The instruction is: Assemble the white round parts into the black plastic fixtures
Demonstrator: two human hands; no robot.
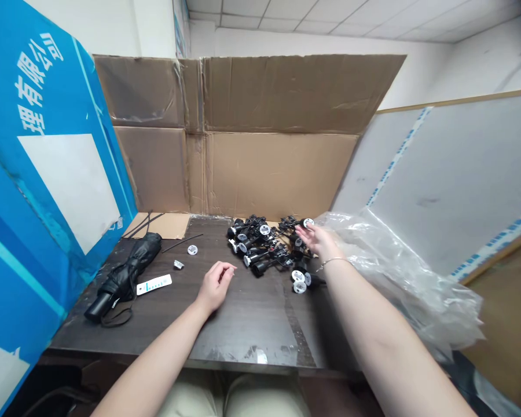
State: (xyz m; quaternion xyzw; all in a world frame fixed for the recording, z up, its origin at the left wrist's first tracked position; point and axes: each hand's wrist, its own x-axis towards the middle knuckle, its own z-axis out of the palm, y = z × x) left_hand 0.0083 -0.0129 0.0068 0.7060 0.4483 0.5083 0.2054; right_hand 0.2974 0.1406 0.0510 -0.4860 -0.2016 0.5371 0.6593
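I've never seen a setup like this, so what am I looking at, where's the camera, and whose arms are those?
This single picture comes from a camera worn on a person's head, looking down at their own bare arms; no machine is involved. On the dark table lies a heap of black lamp sockets with cords and white discs. The right hand is at the heap's far edge, fingers beside a socket, apparently not gripping anything. The left hand is loosely curled and empty, near the middle of the table. Further left lie a folded black umbrella and a white strip with blue marks. A clear plastic bag bunches up beyond the right arm.
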